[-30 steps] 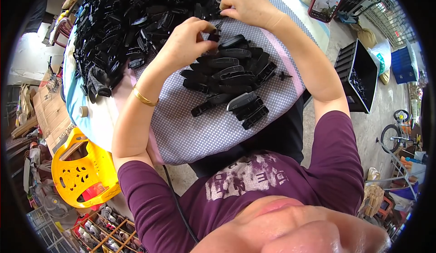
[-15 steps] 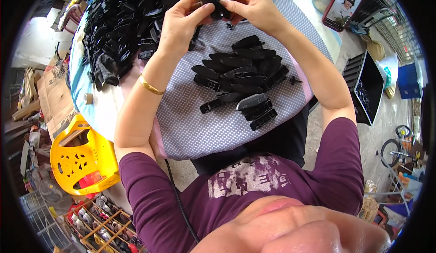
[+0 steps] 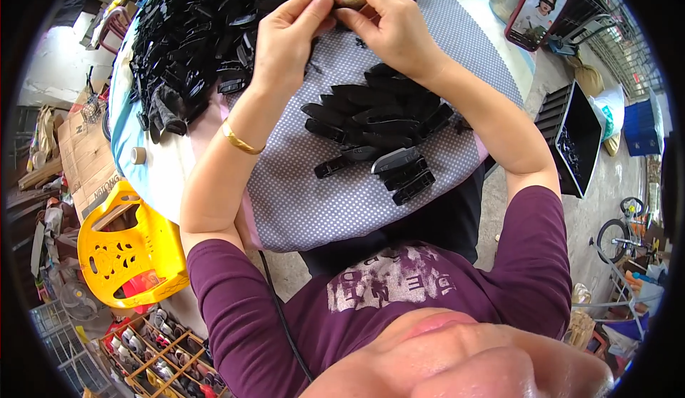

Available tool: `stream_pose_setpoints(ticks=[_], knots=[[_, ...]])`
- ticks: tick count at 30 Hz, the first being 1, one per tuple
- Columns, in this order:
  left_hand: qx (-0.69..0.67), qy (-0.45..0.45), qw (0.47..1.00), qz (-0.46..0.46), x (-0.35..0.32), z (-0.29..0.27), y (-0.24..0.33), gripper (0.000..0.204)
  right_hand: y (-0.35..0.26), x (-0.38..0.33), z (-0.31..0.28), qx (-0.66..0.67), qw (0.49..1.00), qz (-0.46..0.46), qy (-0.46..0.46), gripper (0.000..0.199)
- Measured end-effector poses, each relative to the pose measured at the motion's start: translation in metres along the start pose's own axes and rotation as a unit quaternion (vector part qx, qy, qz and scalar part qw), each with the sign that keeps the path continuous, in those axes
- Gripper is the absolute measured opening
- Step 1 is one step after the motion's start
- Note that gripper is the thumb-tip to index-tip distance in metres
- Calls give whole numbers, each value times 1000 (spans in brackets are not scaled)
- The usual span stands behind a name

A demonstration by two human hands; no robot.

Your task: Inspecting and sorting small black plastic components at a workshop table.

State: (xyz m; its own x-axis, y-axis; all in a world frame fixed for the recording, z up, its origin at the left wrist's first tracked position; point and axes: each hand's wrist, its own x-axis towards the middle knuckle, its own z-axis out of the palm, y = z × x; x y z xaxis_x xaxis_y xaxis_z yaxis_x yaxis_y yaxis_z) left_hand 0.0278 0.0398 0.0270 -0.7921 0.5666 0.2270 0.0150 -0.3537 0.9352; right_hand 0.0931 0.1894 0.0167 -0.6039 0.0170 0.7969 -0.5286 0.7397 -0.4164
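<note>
My left hand (image 3: 289, 37) and my right hand (image 3: 396, 30) meet at the far side of the table, fingertips nearly touching. Both are closed in a pinch around a small black plastic part, now mostly covered by the fingers. Tan coverings sit on some fingertips. Nearer to me, a cluster of long, rounded black plastic pieces (image 3: 385, 116) lies on the dotted cloth (image 3: 285, 212); one with a grey, shiny top (image 3: 396, 160) rests at its near end. Beyond my left hand spreads a large heap of black plastic parts (image 3: 193, 41).
A tape roll (image 3: 138, 155) and a dark glove (image 3: 168, 111) lie on the table's left side. Left of it stands a yellow plastic chair (image 3: 128, 255). At the right are a black crate (image 3: 571, 141) and a propped-up phone (image 3: 536, 11).
My fingertips have drawn closer together, and the black part that showed between them is now mostly covered. My right hand has turned and shifted slightly left. The cluster on the cloth looks about the same.
</note>
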Motion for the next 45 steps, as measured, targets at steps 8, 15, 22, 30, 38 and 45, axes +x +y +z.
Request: stream_pose_setpoints(ticks=[8,15,22,30,38,45], knots=[[60,-72,993,70,1,-8,9,23,-5,2,-13,186,943,205,-187,35],[36,-76,996,38,3,-15,8,24,-15,-3,-6,15,981,121,-149,30],[289,-123,940,132,-6,3,24,37,38,21,-46,165,948,249,-109,22],[426,-255,868,-12,-20,12,15,26,50,7,-40,-120,933,71,-331,32],[672,-71,720,162,36,8,-15,22,58,10,-46,-157,910,109,-368,27],[715,-117,686,71,41,18,-21,28,60,15,-44,93,962,170,-190,30]])
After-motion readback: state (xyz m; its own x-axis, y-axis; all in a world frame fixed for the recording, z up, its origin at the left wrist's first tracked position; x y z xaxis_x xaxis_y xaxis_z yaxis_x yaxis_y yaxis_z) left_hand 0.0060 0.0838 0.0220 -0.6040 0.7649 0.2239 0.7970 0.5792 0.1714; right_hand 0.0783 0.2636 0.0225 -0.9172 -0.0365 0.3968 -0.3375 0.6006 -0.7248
